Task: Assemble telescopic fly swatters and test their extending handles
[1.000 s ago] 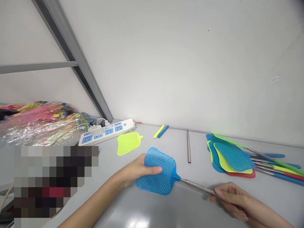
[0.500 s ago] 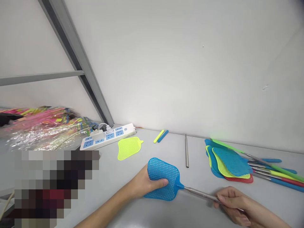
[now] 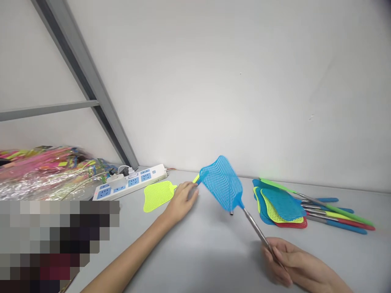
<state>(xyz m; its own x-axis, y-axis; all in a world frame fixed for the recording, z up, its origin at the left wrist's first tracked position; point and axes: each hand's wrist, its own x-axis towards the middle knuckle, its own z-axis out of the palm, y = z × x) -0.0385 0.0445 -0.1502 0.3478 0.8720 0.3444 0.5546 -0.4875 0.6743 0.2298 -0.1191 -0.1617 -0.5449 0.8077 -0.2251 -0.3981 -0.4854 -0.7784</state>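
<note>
On remote, I'm watching the right hand (image 3: 281, 260) gripping a silver metal shaft (image 3: 257, 228), fingers curled tight, likely leaving the blue mesh plastic swatter head (image 3: 224, 185) free at eleven o'clock; left hand (image 3: 182, 199) is touching a blue plastic stick (image 3: 199, 180), hold unclear.

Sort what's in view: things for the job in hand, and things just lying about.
Likely in the job:
metal rod, in the right hand
blue fly swatter head, on the rod
blue handle, at the left hand
yellow handle, yellow fly swatter head, metal tube: probably parts too

Seemingly just lying about:
power strip
plastic-wrapped bundles
pile of fly swatters
</note>
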